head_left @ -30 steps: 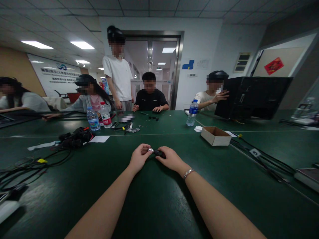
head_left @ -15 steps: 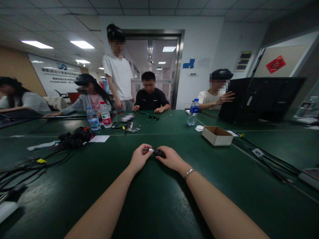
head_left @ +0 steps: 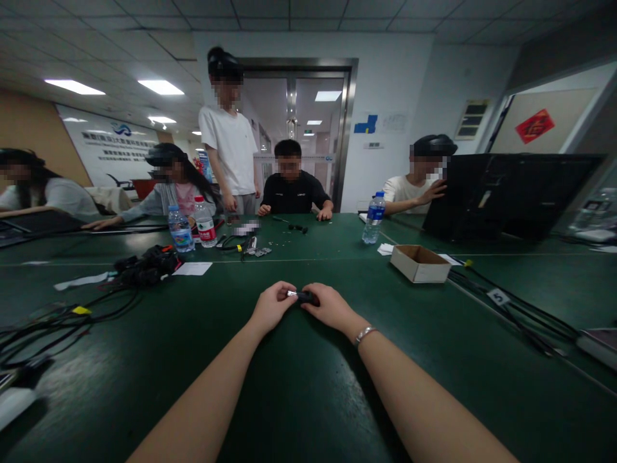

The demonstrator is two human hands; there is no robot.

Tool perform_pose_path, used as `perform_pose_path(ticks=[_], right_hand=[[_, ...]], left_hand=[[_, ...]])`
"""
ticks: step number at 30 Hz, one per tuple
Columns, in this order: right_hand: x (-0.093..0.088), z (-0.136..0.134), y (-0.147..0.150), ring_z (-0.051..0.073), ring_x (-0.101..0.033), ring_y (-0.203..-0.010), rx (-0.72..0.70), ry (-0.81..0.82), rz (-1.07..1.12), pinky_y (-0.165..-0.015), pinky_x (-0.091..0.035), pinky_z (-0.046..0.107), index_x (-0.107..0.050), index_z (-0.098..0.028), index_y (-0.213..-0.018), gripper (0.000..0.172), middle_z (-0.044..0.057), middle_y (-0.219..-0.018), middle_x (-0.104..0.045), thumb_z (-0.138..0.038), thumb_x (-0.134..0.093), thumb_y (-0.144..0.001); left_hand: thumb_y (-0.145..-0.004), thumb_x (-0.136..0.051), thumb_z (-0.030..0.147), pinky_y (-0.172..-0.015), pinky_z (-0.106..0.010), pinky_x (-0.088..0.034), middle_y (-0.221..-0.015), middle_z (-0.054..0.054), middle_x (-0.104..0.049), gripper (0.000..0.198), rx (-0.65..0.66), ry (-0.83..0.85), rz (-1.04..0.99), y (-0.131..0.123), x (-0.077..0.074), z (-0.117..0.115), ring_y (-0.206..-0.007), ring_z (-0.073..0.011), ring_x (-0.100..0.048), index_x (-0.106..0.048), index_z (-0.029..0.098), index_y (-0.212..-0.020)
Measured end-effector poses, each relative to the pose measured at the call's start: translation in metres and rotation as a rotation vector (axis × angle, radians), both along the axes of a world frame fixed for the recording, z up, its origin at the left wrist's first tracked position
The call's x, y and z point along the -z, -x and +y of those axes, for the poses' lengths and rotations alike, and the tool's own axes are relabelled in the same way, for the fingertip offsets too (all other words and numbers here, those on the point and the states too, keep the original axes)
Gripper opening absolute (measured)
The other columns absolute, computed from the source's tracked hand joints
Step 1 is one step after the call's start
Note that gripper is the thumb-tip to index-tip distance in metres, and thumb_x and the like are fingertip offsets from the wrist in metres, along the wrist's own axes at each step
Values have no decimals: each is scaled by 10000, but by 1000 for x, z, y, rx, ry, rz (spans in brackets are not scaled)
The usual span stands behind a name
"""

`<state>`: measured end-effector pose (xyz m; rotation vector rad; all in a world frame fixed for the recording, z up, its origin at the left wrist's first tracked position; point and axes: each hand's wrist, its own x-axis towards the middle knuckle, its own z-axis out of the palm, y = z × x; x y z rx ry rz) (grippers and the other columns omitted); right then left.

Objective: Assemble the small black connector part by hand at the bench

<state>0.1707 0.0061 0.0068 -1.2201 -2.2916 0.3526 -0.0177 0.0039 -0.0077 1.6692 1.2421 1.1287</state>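
Note:
Both my hands meet over the green table (head_left: 308,386), a little ahead of me. My left hand (head_left: 270,306) pinches the small silver end of a black connector (head_left: 303,296). My right hand (head_left: 330,307), with a bracelet at the wrist, curls its fingers round the black body of the same piece. The two hands almost touch, and the connector sits just above the tabletop between them.
An open cardboard box (head_left: 420,263) stands to the right, with black cables (head_left: 511,302) beyond it. A black bundle (head_left: 144,265) and cables lie left. Water bottles (head_left: 193,226) (head_left: 373,218), small parts (head_left: 255,247) and a black monitor (head_left: 511,196) stand further back. Several people sit or stand round the far side.
My hands have stayed in place on the connector, with only slight finger shifts. The person at the far right has tilted the black monitor further.

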Motion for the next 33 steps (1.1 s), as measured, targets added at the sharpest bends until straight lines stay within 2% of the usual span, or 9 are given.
perform_pose_path(ticks=[4, 9, 14, 18, 24, 33], right_hand=[[1, 1, 1, 155, -555, -834, -3, -25, -9, -756, -420, 263, -618, -180, -1053, 239, 50, -968, -566, -209, -623, -816], [1, 2, 1, 156, -553, -861, 16, -15, -15, -778, -423, 258, -610, -177, -1060, 231, 57, -995, -551, -179, -597, -830], [3, 3, -1, 154, -546, -888, 8, -32, 11, -785, -415, 247, -600, -184, -1075, 261, 53, -998, -549, -116, -561, -827], [6, 6, -1, 149, -541, -871, 3, -41, 25, -778, -408, 246, -608, -183, -1048, 245, 48, -976, -550, -110, -572, -816], [10, 9, -2, 150, -544, -863, 7, -44, 51, -782, -407, 251, -615, -185, -1026, 238, 42, -956, -552, -106, -584, -803], [9, 9, -2, 152, -546, -851, 18, -36, 63, -774, -412, 253, -620, -185, -1018, 233, 44, -951, -551, -113, -596, -797]], left_hand=[[-722, -667, 227, -805, -305, -493, -881, -64, -692, 179, -60, 71, 26, -3, -1, 9, -816, -169, -644, -655, 162, -889], [-732, -647, 277, -715, -284, -484, -783, -70, -696, 195, -52, 206, 3, -9, -4, 17, -736, -175, -647, -662, 136, -865], [-763, -585, 458, -701, -265, -462, -794, -40, -702, 293, -78, 102, 152, -13, -5, 9, -737, -172, -642, -660, 190, -854], [-795, -502, 524, -677, -245, -437, -790, -22, -698, 350, -91, 70, 256, -15, -9, 2, -729, -163, -631, -645, 209, -853], [-831, -439, 534, -617, -242, -378, -799, 1, -694, 353, -103, 31, 381, -17, -15, -3, -733, -161, -614, -628, 239, -876], [-836, -439, 528, -581, -241, -342, -806, 3, -680, 339, -102, 9, 430, -17, -12, -1, -721, -163, -597, -624, 251, -898]])
